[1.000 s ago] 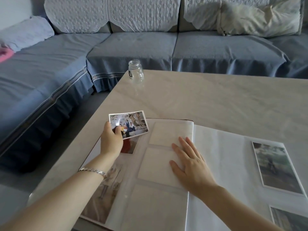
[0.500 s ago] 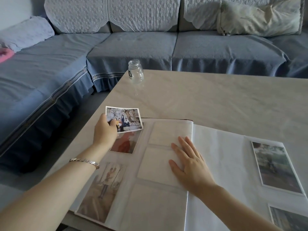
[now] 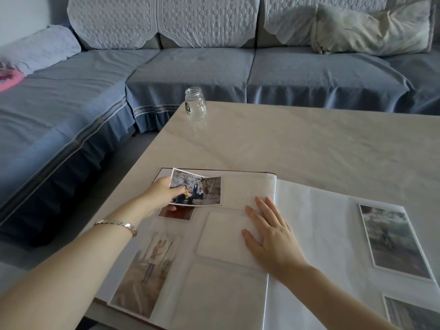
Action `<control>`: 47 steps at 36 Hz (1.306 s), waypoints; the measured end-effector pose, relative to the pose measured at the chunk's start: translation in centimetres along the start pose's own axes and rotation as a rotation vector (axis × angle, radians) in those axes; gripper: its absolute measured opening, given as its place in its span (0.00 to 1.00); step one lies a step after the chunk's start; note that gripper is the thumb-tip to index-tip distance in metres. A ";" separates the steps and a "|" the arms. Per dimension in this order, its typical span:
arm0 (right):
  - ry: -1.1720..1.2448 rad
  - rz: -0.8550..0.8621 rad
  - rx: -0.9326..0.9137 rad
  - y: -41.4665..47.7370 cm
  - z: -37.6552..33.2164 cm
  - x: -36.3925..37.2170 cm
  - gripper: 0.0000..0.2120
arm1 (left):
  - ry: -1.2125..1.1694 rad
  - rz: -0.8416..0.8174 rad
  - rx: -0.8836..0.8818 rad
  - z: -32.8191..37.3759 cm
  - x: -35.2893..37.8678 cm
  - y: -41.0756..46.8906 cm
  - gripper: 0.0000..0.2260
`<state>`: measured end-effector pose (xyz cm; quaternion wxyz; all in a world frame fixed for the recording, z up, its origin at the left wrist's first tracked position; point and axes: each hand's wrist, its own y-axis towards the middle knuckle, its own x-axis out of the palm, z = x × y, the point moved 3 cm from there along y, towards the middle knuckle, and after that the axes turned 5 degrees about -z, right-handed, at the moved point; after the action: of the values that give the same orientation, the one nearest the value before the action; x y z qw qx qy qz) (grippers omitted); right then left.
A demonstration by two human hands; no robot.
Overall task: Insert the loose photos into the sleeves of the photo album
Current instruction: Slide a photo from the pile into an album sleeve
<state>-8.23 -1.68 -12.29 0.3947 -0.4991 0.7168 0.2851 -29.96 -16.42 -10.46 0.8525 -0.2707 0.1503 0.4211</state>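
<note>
Pale marble-look tabletop (image 3: 309,144) in front of a blue-grey corner sofa (image 3: 190,67); clear glass jar (image 3: 195,107) stands near the far edge. Open white-paged photo album (image 3: 238,270) lies at the near edge. My left hand (image 3: 162,194) pinches a curled colour group photo (image 3: 197,189), fingers clamped on its left edge, over the top-left sleeve. My right hand (image 3: 271,236) lies flat, fingers spread, pressing the page.

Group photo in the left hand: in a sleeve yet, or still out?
Out. The group photo is pinched by the left hand, bowed, lying over the album page above a sleeved photo.
</note>
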 end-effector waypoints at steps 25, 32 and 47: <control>0.142 0.066 0.165 -1.8 0.5 -1.1 0.37 | -0.072 0.124 0.164 3.2 5.0 -1.9 0.22; 0.234 0.015 0.151 -2.3 1.0 -1.7 0.33 | -0.082 0.152 0.095 3.0 4.2 -1.5 0.13; 0.260 0.001 0.143 -2.2 1.6 -2.2 0.34 | 0.086 0.164 0.000 5.6 3.6 -0.5 0.28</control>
<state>-5.31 -0.07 -11.28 0.3329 -0.5020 0.7807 0.1662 -27.30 -11.10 -7.53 0.8079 -0.2752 0.2086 0.4775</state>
